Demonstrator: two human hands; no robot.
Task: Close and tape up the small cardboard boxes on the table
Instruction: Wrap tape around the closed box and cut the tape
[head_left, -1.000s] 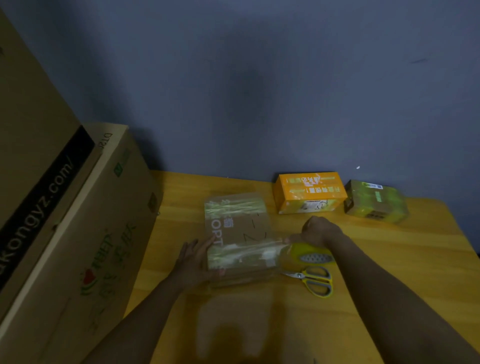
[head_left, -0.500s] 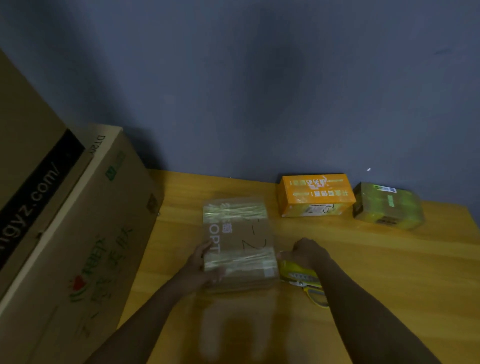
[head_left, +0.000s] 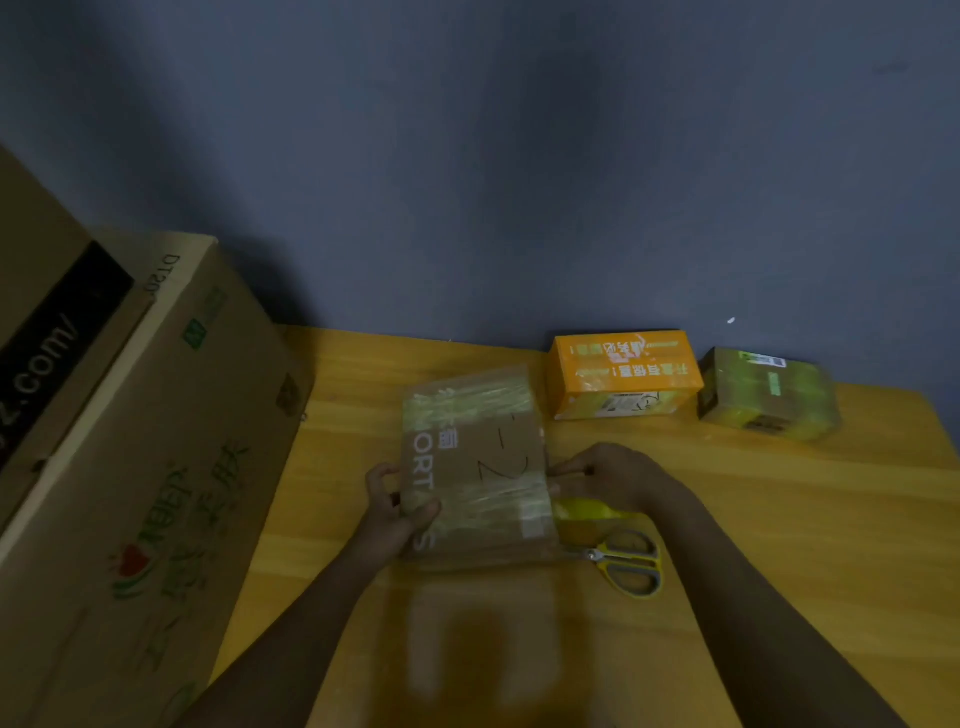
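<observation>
Both hands (head_left: 395, 506) (head_left: 605, 475) flank the brown box (head_left: 475, 467), gripping its sides.

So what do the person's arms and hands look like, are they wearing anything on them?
Both arms are bare from the bottom edge of the picture up to the hands: no sleeves show. The left hand and right hand have no gloves. I can't see a watch, bracelet or ring, though the picture is dim and a bit blurry, so something small could be missed.
</observation>
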